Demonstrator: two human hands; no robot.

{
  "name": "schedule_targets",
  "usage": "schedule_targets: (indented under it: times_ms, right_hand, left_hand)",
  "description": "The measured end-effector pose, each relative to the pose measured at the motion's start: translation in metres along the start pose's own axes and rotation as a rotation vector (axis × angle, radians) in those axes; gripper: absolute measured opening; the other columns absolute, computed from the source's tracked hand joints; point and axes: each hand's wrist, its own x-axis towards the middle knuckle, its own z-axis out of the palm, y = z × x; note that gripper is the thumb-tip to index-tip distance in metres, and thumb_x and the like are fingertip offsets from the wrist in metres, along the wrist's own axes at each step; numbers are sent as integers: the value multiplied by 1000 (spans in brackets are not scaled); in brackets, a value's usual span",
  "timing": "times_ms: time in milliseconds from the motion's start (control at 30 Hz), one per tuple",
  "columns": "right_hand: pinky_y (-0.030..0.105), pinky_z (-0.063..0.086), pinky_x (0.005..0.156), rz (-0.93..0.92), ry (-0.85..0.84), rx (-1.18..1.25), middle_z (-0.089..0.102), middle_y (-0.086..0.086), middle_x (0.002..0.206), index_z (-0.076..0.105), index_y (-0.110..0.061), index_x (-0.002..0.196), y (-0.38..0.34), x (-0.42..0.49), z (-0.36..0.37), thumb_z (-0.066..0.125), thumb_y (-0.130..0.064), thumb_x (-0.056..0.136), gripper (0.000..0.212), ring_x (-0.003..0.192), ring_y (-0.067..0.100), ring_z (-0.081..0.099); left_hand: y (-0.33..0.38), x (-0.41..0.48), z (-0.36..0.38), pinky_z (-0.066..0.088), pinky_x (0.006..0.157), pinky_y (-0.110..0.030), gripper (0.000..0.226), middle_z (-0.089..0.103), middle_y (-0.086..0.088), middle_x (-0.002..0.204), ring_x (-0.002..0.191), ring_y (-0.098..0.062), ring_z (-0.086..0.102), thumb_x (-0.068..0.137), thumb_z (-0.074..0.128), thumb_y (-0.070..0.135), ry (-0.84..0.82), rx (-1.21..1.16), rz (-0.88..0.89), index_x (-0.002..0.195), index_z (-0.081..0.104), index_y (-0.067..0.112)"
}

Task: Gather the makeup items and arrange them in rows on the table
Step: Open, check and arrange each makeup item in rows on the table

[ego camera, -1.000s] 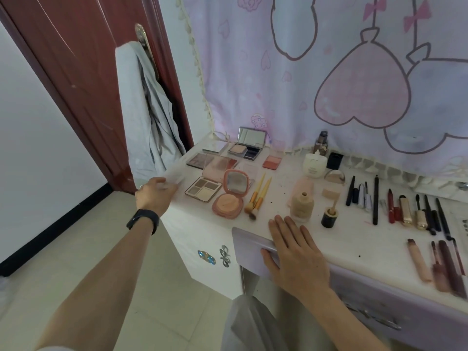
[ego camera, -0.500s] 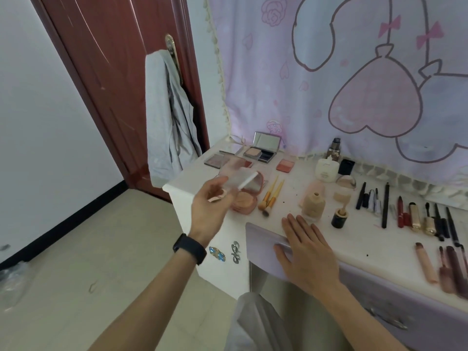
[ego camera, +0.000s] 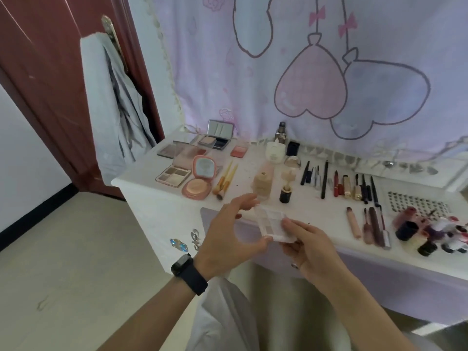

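- The person's left hand [ego camera: 228, 236] and right hand [ego camera: 311, 247] hold a small clear plastic eyeshadow palette [ego camera: 274, 225] in the air, just in front of the near edge of the white table [ego camera: 316, 211] and not yet set down.
- The left hand's thumb touches the near left corner with its fingers [ego camera: 247, 201] spread at the far left corner, so the case is bracketed lightly. The right hand pinches the right edge, thumb on top and the other fingers curled beneath.
- The other palettes are grouped at the table's left end: an open rose-gold eyeshadow palette [ego camera: 173, 176], a round pink compact with its mirror up [ego camera: 200, 181] and flatter cases behind them. The clear one most likely belongs there.
- To do the step well, the case should stay level and be held by its edges, since a thin, smooth case could slip from a light pinch.
- One hand should probably take it fully before the reach, so the other can let go cleanly.
- It should be lowered flat beside the rose-gold palette with its edges square to the row.
- The approach should stay clear of the yellow-handled brushes [ego camera: 225, 181] and the upright beige foundation bottle [ego camera: 262, 184], which looks easy to topple.
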Motion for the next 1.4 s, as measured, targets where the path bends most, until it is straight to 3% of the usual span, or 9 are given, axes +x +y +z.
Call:
schedule_targets:
  times_ms: [100, 233, 367, 667, 833, 1033, 1200, 1300, 1400]
  right_hand:
    - [24, 56, 50, 108, -44, 207, 73, 13, 79, 75, 0, 91, 6, -5, -14, 73, -12, 87, 13, 59, 17, 69]
    - [24, 56, 50, 151, -127, 246, 70, 12, 78, 76, 0, 94, 15, -8, -31, 76, -17, 80, 22, 61, 15, 68]
    - [26, 58, 56, 84, -125, 107, 73, 21, 99, 70, 4, 114, 16, -6, -42, 75, -25, 76, 48, 70, 19, 73]
    - [39, 61, 79, -17, -147, -278, 75, 10, 110, 73, -13, 114, -7, -13, -49, 90, -55, 56, 74, 90, 29, 76]
    - [37, 62, 70, -96, -117, -352, 78, 11, 94, 75, -17, 106, -16, -16, -41, 82, -52, 67, 53, 82, 33, 77]
    - [41, 63, 71, -24, -80, -325, 78, 14, 90, 76, -13, 101, -15, -13, -31, 79, -45, 83, 37, 80, 35, 77]
    - [44, 63, 75, 20, -31, -269, 78, 15, 91, 74, -5, 104, -15, -10, -28, 76, -44, 84, 44, 80, 37, 76]
    - [48, 63, 80, -25, -30, -344, 79, 11, 89, 75, -9, 101, -15, -8, -26, 78, -50, 81, 46, 80, 33, 77]
    - [43, 63, 77, -18, -25, -319, 79, 11, 91, 72, -8, 108, -15, -7, -25, 75, -51, 83, 49, 79, 34, 77]
  left_hand:
    - [5, 2, 18, 43, 103, -22, 80, 60, 17, 129, 126, -1, 51, 70, 81, 52, -44, -110, -97, 141, 48, 37]
    - [10, 5, 36, 45, 100, -18, 68, 63, 23, 126, 122, 0, 55, 71, 79, 56, -42, -138, -86, 133, 56, 38]
    - [11, 7, 46, 46, 98, -16, 68, 63, 20, 125, 120, -4, 58, 72, 85, 45, -71, -118, -57, 133, 57, 36]
    - [16, 13, 46, 45, 97, -14, 81, 61, 19, 119, 116, -3, 58, 69, 88, 43, -201, 78, 61, 141, 53, 33]
    - [14, 11, 48, 48, 98, -17, 78, 67, 7, 119, 114, -4, 63, 69, 91, 30, -143, -81, -3, 140, 56, 24]
    - [13, 10, 48, 52, 95, -22, 73, 69, 8, 122, 113, -5, 65, 70, 90, 28, -87, -175, -91, 136, 60, 26]
    - [12, 10, 42, 52, 97, -25, 69, 68, 7, 122, 112, -8, 67, 69, 89, 33, -34, -233, -110, 133, 62, 28]
    - [11, 9, 41, 52, 97, -24, 72, 67, 10, 121, 113, -10, 67, 69, 89, 36, -37, -233, -110, 135, 61, 27]
    - [9, 8, 41, 52, 98, -26, 70, 67, 6, 121, 113, -12, 67, 70, 90, 31, -1, -287, -134, 134, 62, 26]
